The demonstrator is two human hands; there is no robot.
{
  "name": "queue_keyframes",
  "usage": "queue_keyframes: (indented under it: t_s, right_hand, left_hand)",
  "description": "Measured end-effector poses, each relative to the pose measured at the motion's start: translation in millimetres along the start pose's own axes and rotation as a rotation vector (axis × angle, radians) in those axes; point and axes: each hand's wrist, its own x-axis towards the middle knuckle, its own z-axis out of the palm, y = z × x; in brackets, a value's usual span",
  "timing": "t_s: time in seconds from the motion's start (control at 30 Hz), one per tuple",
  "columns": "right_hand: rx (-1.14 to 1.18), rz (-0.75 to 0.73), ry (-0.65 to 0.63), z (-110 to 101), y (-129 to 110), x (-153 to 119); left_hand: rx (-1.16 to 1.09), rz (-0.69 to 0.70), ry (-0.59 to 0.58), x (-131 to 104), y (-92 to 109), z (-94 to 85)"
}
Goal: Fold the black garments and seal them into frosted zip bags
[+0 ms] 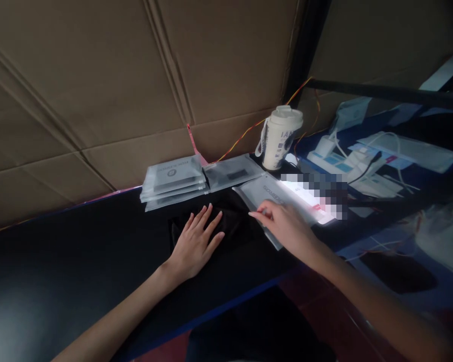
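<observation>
My left hand (198, 241) lies flat with its fingers spread on a folded piece of black fabric (232, 221), which is hard to tell from the dark table. To the right, my right hand (287, 223) is closed, thumb and forefinger pinched together at the left edge of a frosted plastic zip bag (254, 193). Whether the bag's edge or anything else is between those fingertips cannot be made out. Behind the hands is a stack of frosted zip bags (175, 176) with printed fronts. Another frosted bag (234, 173), with a dark patch, lies beside that stack.
A lidded paper cup (281, 138) stands at the back, near a lit phone (305, 198). On the right are a power strip (332, 156) with plugs and cables, and more plastic bags (415, 148). Cardboard (117, 90) walls the rear of the black table (60, 266).
</observation>
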Motion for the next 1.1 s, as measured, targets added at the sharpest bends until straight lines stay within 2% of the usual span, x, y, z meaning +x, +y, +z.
queue_keyframes:
  t_s: [0.17,0.33,0.47,0.6,0.7,0.8,0.87,1.0,1.1]
  right_hand:
    - [-0.233,0.001,-0.055,-2.7,-5.3,-18.3]
    - [-0.411,-0.051,-0.147,4.7,-29.9,-12.3]
    - [-0.392,-0.140,-0.200,7.2,-46.2,-1.7]
    - [-0.326,-0.132,-0.307,-1.0,-58.9,4.2]
    - [-0.098,-0.077,-0.345,-4.3,-61.6,5.0]
    - [0.352,0.015,-0.397,4.7,-54.8,3.5]
    - [0.613,0.076,-0.384,15.2,-47.4,1.0]
    - [0.853,0.126,-0.209,30.5,-35.9,-7.5]
    - [0.878,0.152,-0.027,31.3,-34.9,-13.0]
  left_hand:
    - [0.026,-0.020,0.037,-4.2,3.4,2.8]
    - [0.053,-0.087,0.062,-19.9,9.1,3.0]
    - [0.057,-0.121,0.104,-34.3,8.4,3.9]
    - [0.064,-0.154,0.130,-46.6,4.8,3.8]
    - [0.072,-0.174,0.111,-54.1,2.3,2.8]
    - [0.077,-0.192,0.089,-58.8,1.3,0.9]
    - [0.060,-0.197,0.066,-58.8,1.5,-1.3]
    - [-0.084,-0.206,0.001,-47.9,3.7,-7.4]
    - [-0.299,-0.273,0.057,-32.4,6.0,-11.5]
